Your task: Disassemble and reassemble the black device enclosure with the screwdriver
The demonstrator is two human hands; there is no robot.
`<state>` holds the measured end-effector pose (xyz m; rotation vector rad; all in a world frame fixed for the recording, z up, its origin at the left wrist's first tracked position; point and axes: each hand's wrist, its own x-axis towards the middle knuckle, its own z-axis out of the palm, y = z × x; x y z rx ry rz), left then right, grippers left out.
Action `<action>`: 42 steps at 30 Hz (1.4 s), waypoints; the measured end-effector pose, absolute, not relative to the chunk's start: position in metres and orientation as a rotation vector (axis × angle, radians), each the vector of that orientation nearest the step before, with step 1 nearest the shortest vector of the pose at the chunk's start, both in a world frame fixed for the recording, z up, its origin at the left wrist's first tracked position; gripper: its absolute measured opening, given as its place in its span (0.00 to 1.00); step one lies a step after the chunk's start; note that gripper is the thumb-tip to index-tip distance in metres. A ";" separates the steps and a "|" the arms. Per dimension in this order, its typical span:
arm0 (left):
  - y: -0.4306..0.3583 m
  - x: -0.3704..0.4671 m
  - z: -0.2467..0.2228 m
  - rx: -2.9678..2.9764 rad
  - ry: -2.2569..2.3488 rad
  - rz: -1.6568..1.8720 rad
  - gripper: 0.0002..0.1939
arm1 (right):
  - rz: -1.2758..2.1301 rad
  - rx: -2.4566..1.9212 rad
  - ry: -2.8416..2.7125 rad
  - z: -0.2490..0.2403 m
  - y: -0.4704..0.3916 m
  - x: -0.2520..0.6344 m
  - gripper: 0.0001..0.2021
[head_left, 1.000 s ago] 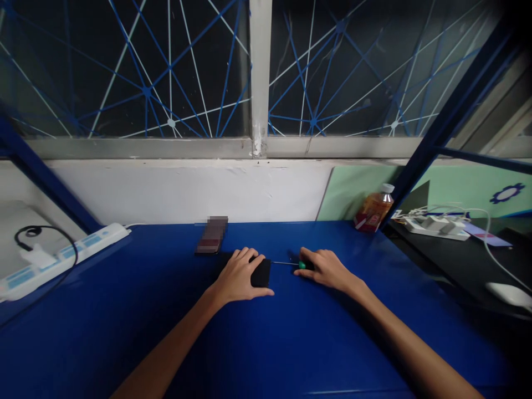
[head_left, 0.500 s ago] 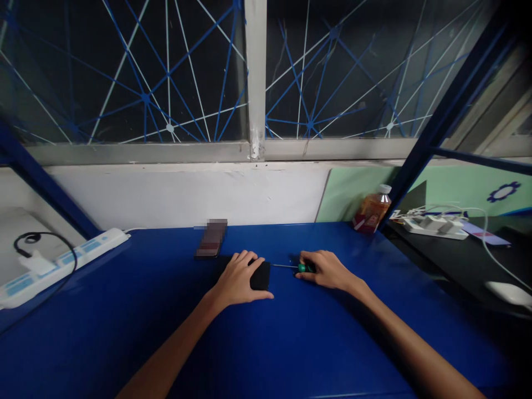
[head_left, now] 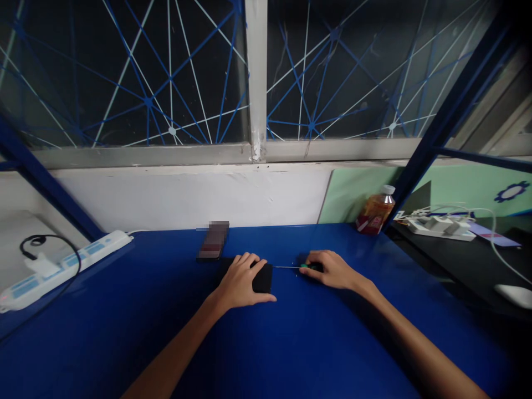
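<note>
My left hand lies over a flat black box, with the fingers over its far side and the thumb along its near side. Part of the box is hidden under the palm. In my right hand is a screwdriver with a green and black handle, its fingers closed round the handle. The thin metal shaft points left, and its tip is at the box's right side. Whether the tip sits in a screw there is too small to tell. All of this is on a blue table.
Behind my left hand lies a dark, blurred-out flat object. A white power strip with a black cable stands at the left. At the back right are a drink bottle, another power strip and a white mouse.
The fingers of my right hand have shifted on the screwdriver and now cover more of its green handle. My left hand stays on the box. The whole view has moved slightly.
</note>
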<state>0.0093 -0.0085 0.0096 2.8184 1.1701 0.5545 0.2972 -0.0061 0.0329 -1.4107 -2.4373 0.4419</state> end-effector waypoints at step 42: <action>-0.009 0.009 0.010 2.829 1.172 0.550 0.43 | 0.457 -1.429 -2.440 0.028 -0.005 0.295 0.17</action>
